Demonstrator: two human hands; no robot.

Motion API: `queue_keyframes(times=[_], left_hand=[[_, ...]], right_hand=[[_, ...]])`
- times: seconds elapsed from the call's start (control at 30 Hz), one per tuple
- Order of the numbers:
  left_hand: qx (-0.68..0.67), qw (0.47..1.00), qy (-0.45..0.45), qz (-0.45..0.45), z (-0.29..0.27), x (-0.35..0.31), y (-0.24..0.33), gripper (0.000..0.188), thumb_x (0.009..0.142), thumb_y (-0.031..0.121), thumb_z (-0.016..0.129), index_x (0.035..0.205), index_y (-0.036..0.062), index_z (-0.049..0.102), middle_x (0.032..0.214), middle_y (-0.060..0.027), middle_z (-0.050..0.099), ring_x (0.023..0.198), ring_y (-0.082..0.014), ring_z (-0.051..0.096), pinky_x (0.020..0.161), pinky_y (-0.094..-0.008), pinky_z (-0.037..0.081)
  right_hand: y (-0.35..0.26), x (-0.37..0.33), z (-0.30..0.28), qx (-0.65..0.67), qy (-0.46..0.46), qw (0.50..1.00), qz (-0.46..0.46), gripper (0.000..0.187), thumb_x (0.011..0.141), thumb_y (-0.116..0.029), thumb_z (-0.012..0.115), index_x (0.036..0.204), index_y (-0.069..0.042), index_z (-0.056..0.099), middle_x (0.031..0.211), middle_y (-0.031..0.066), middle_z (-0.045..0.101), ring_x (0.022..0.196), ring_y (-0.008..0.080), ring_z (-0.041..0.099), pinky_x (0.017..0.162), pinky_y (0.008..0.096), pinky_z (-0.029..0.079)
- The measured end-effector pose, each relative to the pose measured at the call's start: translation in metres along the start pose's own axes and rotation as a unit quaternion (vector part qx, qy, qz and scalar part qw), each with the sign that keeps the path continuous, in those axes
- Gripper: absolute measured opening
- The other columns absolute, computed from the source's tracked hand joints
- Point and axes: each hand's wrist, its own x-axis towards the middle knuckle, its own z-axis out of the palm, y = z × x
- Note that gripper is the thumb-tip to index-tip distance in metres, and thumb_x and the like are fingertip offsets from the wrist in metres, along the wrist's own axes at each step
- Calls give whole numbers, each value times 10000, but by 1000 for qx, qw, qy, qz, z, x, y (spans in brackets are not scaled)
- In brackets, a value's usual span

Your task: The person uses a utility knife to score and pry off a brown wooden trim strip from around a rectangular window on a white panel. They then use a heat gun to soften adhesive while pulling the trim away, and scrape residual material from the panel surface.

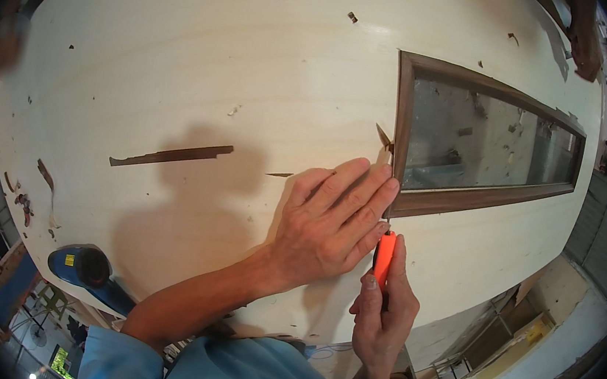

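Note:
A pale, smooth panel (316,65) lies in front of me, with a long glass window (470,151) set in a brown frame (457,206). My left hand (325,225) lies flat on the panel, fingers stretched to the frame's left end. A narrow shiny strip (388,158) shows past the fingertips, mostly hidden under them. My right hand (388,302) grips an orange-red utility knife (384,259). Its tip points away from me, close below the left fingers, along the frame's left edge. A curled brown sliver (382,135) stands up beside the frame's end.
A long brown strip (174,155) lies left of my hands, and a thin sliver (279,174) is nearer. Brown scraps (24,208) are scattered at the far left. At the panel's near left edge rests a blue power tool (91,271). Small debris dots the glass.

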Motion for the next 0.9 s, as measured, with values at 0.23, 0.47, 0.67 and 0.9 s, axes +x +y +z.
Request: queue_keyframes(times=[0.23,0.47,0.67,0.9], left_hand=[[16,999,-44,-7,-1,0,2,441,956,221,662,1358,40,683,1457,-123,640,1309,-274,587,1018,-418,361],[23,997,-71,15,-3,2,0,461,936,191,664,1345,-23,670,1466,-166,627,1353,-302,578,1030,-429,355],[23,997,-73,22,-4,0,0,459,938,181,660,1343,-35,667,1446,-186,639,1350,-307,601,1048,-438,353],[20,997,-75,20,-5,-1,0,449,951,176,648,1352,-27,665,1442,-185,642,1357,-289,605,1072,-438,349]], right_hand=[[-14,-1,-10,-50,-24,998,32,537,1027,-67,551,1534,72,445,1027,210,700,832,290,682,731,364,536],[-22,3,-16,-67,-42,997,8,539,1021,-61,562,1537,47,452,994,227,695,809,326,708,731,394,550],[-19,1,-19,-76,-65,995,21,551,1028,-76,561,1552,39,434,1061,234,711,858,346,729,773,401,565],[-16,1,-21,-38,-70,996,31,524,1039,-92,560,1527,69,455,1279,270,692,1126,397,721,927,394,562]])
